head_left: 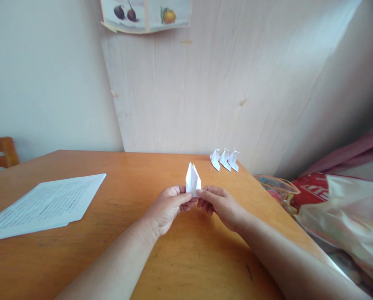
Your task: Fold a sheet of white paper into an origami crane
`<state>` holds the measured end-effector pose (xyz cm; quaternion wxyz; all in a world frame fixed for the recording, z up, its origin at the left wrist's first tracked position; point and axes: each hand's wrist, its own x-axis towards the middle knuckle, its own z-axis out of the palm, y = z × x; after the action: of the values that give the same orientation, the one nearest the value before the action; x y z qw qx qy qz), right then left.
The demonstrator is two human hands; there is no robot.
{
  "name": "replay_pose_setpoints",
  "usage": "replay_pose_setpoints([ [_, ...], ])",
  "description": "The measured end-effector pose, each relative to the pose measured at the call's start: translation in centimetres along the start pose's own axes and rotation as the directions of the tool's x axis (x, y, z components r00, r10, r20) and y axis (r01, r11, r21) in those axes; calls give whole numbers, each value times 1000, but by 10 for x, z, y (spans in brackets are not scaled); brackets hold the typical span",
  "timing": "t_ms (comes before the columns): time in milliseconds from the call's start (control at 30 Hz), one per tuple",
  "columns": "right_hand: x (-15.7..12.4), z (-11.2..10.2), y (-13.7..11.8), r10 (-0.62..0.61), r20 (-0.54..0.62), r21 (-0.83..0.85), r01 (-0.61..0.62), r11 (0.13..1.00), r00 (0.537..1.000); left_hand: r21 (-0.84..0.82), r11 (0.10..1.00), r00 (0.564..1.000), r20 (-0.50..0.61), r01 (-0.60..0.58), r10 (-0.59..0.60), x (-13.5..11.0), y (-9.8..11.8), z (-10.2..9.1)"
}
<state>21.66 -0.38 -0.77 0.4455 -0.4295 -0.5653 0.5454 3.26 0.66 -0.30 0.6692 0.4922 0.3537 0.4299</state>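
Note:
A small piece of folded white paper [192,179] stands upright between my hands, its pointed tips facing up and a crease down its middle. My left hand [174,202] pinches its lower left corner, thumb in front. On the lower right corner, my right hand [219,202] has the same kind of pinch. Fingers behind the paper are partly hidden. Beyond my right hand, near the table's back edge, three folded paper figures [224,160] stand side by side.
Printed sheets [55,204] lie stacked on the wooden table [133,175] at the left. Plastic bags [339,208] sit past the table's right edge. A pale board [186,91] rises behind the table, with fruit pictures [145,16] on it. A wooden chair [2,152] stands far left.

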Motion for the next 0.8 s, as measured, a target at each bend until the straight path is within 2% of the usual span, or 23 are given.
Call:
replay_pose_setpoints([
  [567, 2, 1, 1, -83, 28, -32, 84, 996, 996, 40, 999, 1000, 21, 18, -18, -1, 1, -5],
  [800, 4, 1, 10, -221, -27, -208, 211, 955, 975, 88, 995, 998, 42, -54, 50, -1, 5, -6],
])
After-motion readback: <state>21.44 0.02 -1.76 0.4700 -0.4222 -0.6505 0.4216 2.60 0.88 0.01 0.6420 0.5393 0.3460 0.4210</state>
